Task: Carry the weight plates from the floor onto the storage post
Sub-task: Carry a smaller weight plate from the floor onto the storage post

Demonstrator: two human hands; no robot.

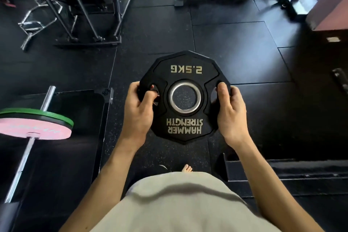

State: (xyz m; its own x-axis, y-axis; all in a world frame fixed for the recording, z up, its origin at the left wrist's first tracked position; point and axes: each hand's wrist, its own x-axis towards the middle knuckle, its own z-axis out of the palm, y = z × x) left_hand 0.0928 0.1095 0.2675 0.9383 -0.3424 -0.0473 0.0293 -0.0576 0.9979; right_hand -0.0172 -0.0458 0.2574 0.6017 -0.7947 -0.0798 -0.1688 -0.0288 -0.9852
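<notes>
Speckled rubber floor (235, 47), both hands gripping matte black many-sided weight plate (185, 98), steel-ringed hole

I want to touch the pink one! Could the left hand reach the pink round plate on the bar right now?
Probably not yet. The left hand grips one side handle of the black rubber weight plate and the right hand grips the other; the pink round plate sits apart, off to the left.

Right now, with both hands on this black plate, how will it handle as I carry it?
The black plate is marked 2.5KG, so it is probably light to carry. It looks stiff and should not flex. The left hand and right hand hook fingers through its side cutouts, so slipping seems unlikely. Its angular rim would probably roll poorly if dropped.
</notes>
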